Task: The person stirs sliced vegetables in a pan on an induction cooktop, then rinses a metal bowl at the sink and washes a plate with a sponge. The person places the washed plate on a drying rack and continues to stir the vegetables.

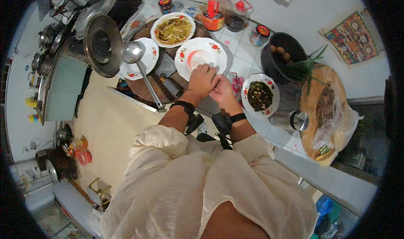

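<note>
My left hand (203,80) and my right hand (222,88) meet at the near edge of a white floral plate (186,57), their fingers curled and touching. Whether something small lies between them is hidden. Reddish liquid or a red mark shows on that plate. Behind it stands a plate of pale shredded food in brown sauce (175,30). On the left, a metal ladle (132,52) rests across another white plate (149,57). A cleaver with a dark handle (172,86) lies beside my left hand. To the right of my right hand is a plate of dark green food (260,95).
A dark pot (268,61) holds several brown round items, with green onions over its rim. Nearby are a steel flask (282,119), a bagged wooden board (307,113), a lidded jar (258,36) and an oil bottle (213,21). A wok (90,46) stands left.
</note>
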`<act>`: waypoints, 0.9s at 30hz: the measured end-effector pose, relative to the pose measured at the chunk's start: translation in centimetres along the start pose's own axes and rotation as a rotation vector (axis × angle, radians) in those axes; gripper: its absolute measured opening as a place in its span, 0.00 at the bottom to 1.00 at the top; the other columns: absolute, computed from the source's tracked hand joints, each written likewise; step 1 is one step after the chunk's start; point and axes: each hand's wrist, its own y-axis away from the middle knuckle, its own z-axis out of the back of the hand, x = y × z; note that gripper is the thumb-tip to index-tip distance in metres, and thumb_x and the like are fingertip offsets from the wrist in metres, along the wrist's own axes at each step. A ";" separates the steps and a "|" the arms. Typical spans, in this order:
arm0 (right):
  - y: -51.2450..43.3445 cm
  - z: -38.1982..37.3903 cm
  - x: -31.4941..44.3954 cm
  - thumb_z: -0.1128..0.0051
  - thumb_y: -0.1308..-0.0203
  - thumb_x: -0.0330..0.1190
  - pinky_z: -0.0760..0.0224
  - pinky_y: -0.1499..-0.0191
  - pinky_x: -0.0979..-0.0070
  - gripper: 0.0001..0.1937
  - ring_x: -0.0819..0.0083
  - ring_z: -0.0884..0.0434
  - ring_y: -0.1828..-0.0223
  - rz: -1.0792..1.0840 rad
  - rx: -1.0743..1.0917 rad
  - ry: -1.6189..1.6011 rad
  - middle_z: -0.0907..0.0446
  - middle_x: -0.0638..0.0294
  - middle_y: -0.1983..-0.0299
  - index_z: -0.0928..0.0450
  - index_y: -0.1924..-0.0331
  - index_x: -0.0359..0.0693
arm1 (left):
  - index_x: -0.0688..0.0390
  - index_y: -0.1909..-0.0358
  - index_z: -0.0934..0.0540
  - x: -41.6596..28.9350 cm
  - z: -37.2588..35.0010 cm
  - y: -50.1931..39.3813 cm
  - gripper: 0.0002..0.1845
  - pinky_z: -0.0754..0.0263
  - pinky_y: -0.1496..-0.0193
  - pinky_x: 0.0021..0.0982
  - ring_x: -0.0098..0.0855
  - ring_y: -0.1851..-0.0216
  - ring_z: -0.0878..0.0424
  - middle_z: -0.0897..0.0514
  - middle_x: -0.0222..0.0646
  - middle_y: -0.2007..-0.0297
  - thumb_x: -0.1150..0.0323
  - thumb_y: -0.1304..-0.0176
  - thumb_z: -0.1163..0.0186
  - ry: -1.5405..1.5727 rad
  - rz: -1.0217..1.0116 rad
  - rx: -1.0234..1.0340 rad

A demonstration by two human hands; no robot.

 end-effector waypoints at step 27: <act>1.0 -1.8 -1.3 0.60 0.30 0.51 0.29 0.46 0.62 0.22 0.62 0.24 0.53 0.136 -0.323 -0.020 0.22 0.57 0.57 0.27 0.50 0.39 | 0.64 0.70 0.20 2.7 -0.4 -2.3 0.15 0.25 0.64 0.38 0.45 0.70 0.19 0.17 0.47 0.72 0.60 0.40 0.37 0.444 0.420 -0.038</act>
